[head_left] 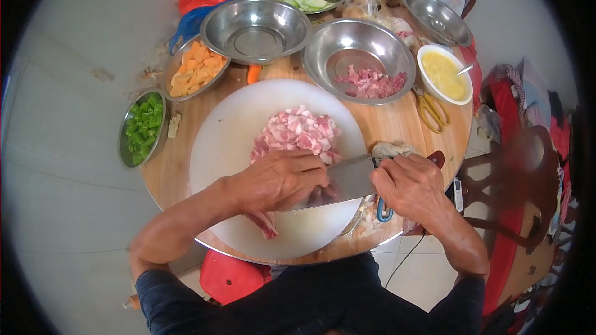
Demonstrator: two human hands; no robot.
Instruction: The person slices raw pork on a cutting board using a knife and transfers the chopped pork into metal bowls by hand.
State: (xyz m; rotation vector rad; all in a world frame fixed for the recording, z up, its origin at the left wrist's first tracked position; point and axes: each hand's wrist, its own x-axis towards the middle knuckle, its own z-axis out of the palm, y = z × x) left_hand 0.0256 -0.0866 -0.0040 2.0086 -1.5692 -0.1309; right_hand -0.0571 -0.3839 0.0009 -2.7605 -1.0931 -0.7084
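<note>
Right hand [406, 186] closed round cleaver [352, 178]; left hand [279, 177] curled at it, grasp unclear. Diced meat [304, 130] heaped just beyond left hand.

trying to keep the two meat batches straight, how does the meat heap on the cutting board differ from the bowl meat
The meat heap is paler pink with whitish fat, while the bowl meat is deeper red. The meat heap looks larger than the bowl meat. The meat heap lies on the white cutting board; the bowl meat sits in a metal bowl. Both are cut into small pieces.
</note>
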